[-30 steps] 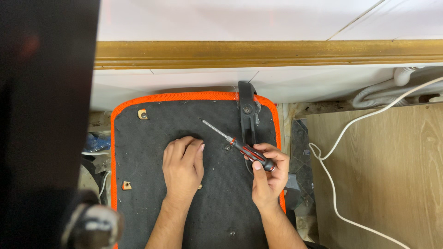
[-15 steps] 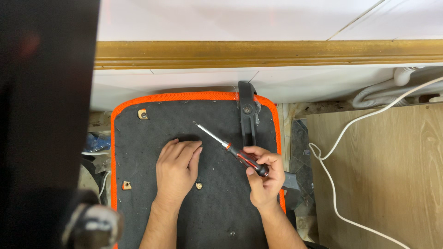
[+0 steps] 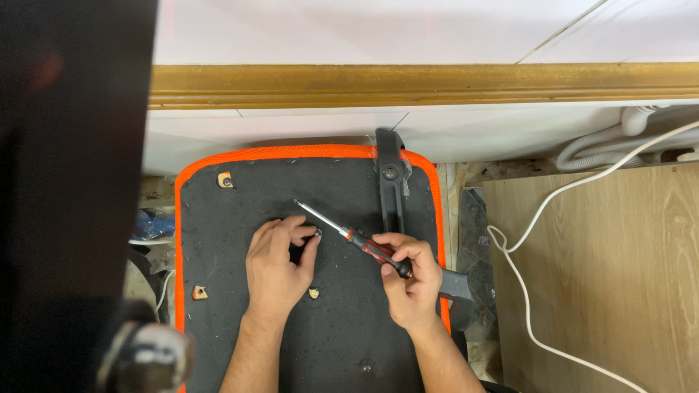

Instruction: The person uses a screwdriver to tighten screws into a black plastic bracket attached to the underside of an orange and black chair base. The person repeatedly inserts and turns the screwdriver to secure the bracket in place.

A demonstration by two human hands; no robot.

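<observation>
A black panel with an orange fabric rim [image 3: 291, 153] lies flat below me, apparently the underside of a chair seat. My right hand [image 3: 411, 280] grips a screwdriver [image 3: 349, 234] by its red and black handle, the metal shaft pointing up and left over the panel. My left hand [image 3: 280, 266] rests on the panel's middle, thumb and forefinger pinching a small dark part, perhaps a screw [image 3: 318, 233], just below the screwdriver's shaft. Small tan mounting holes show at the upper left [image 3: 226, 180], lower left [image 3: 198, 293] and centre [image 3: 314, 293].
A black bracket arm [image 3: 391, 189] runs down the panel's right side. A white cable [image 3: 539, 218] loops over the wooden floor [image 3: 619, 291] at right. A wooden moulding [image 3: 422, 84] crosses the wall above. A dark upright panel [image 3: 73, 182] fills the left side.
My left hand slid down and back, and its fingers now pinch a small part. My right hand swung the screwdriver tip up and left across the panel.
</observation>
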